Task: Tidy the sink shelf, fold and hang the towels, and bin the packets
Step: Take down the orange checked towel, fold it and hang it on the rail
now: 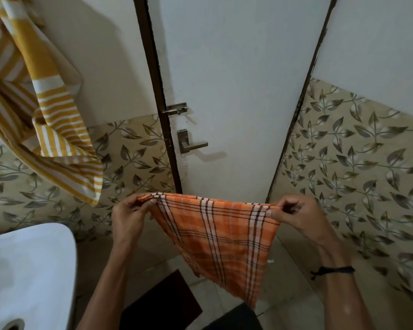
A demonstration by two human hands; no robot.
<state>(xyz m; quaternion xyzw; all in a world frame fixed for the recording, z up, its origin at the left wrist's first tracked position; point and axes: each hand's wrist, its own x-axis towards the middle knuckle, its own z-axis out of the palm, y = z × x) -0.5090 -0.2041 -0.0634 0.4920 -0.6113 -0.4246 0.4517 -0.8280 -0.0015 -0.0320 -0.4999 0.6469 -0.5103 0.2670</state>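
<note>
While our left hand (129, 216) and right hand (293, 214) each pinch a top corner of the orange towel (221, 236) stretched between them, we judge a slack pinch could drop it onto the floor (293, 303) below.

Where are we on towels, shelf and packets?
Partly done: yellow striped towel hangs upper left, bunched, not folded. In hand: left hand and right hand pinch the top corners of the orange checked towel, spread before the door. Left: fold and hang it; shelf and packets are out of view.
</note>
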